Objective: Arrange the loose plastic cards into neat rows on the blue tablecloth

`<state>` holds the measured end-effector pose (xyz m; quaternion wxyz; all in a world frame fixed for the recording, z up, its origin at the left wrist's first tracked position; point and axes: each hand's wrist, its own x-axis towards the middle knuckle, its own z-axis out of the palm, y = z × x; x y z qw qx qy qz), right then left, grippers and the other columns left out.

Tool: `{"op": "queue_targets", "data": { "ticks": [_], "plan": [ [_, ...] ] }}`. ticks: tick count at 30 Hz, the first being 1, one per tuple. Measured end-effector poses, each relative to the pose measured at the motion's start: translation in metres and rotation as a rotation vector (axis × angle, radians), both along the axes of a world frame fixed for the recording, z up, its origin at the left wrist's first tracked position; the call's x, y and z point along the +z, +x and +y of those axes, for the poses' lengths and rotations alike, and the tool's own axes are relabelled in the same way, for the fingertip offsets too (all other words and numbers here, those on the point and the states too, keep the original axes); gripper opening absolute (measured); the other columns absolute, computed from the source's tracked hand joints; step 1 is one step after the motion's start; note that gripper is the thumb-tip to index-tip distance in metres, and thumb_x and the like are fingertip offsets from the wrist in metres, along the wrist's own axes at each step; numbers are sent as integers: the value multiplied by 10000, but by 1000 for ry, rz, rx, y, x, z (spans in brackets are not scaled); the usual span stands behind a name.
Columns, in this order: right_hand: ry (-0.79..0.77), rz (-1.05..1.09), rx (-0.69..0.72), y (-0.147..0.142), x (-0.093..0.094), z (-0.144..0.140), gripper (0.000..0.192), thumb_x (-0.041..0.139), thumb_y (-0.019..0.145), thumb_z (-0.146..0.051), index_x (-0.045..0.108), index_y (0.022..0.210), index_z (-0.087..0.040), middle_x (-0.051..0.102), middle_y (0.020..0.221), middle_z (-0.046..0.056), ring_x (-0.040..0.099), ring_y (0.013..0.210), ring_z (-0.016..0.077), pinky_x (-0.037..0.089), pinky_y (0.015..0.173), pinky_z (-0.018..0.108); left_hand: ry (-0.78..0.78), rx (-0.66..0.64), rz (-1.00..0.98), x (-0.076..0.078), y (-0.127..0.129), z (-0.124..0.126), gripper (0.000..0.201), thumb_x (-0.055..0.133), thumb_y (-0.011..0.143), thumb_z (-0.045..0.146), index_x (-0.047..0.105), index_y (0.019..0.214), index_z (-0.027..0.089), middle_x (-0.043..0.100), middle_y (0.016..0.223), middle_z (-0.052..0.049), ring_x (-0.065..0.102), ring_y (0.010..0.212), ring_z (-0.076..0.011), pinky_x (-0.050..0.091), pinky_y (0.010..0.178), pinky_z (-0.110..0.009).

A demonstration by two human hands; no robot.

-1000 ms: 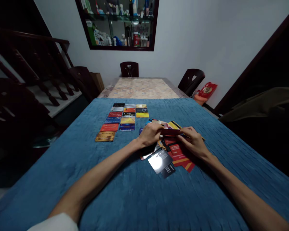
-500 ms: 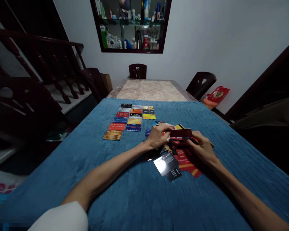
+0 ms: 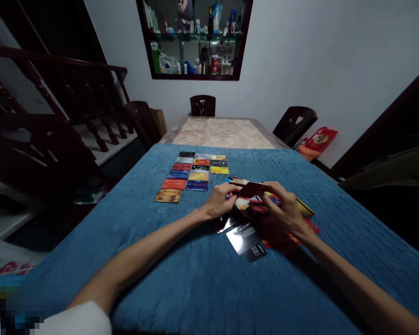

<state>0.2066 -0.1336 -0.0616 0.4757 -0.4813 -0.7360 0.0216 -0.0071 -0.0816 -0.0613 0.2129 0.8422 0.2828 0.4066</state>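
My left hand and my right hand meet over a loose heap of plastic cards on a blue cloth. Together they pinch a dark red card, lifted a little above the heap and tilted. A black card with white print lies at the near edge of the heap. Farther off to the left, a neat grid of cards lies in three columns, with a gold card at its near left corner.
Beyond the blue cloth the table top shows a marbled pattern. Dark chairs stand at the far end and at the far right. A stair railing runs along the left. A wall cabinet holds bottles.
The dark red card rose off the heap and tilted, with both hands closing on it. The camera view shifted slightly to the left and up.
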Motion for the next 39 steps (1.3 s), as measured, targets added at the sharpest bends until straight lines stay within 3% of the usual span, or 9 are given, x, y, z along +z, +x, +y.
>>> {"op": "queue_targets", "data": {
  "ticks": [4, 9, 17, 26, 32, 39],
  "plan": [
    [108, -166, 26, -19, 10, 10, 171, 527, 945, -323, 677, 941, -241, 688, 884, 76, 616, 856, 243, 462, 782, 390, 26, 39, 7, 1, -26, -4, 203, 600, 819, 63, 720, 944, 168, 751, 937, -46, 684, 880, -175, 553, 837, -309],
    [187, -373, 92, -44, 21, 26, 248, 472, 978, -271, 695, 1086, -247, 723, 885, 81, 568, 916, 259, 400, 852, 438, 90, 138, 9, -4, -56, -8, 169, 583, 832, 95, 692, 932, 178, 726, 909, -32, 671, 853, -168, 554, 811, -305],
    [223, -559, 171, -82, 27, 48, 236, 506, 983, -252, 708, 1098, -290, 734, 859, 44, 515, 962, 250, 330, 879, 416, 159, 284, -117, -11, -94, -17, 274, 575, 860, 167, 631, 1128, 176, 715, 1018, -60, 659, 861, -167, 550, 775, -293],
    [200, -709, 258, -117, 27, 58, 230, 569, 952, -232, 713, 1114, -307, 738, 910, 43, 496, 1001, 256, 301, 863, 416, 215, 334, -74, -10, -99, -23, 275, 527, 887, 146, 618, 1143, 190, 702, 1023, -56, 658, 932, -183, 547, 847, -326],
    [169, -673, 261, -115, 12, 61, 194, 544, 971, -268, 721, 1048, -286, 750, 928, 40, 500, 978, 256, 310, 834, 410, 273, 338, 17, -14, -102, -20, 270, 490, 876, 84, 660, 1053, 197, 716, 961, -50, 657, 911, -191, 543, 878, -360],
    [-7, -558, 328, -106, -2, 63, 194, 548, 941, -212, 685, 1078, -226, 743, 970, 70, 531, 977, 261, 343, 794, 393, 241, 380, 25, -17, -103, -20, 212, 479, 830, 60, 609, 950, 177, 692, 896, -46, 654, 824, -175, 546, 803, -318]
  ]
}}
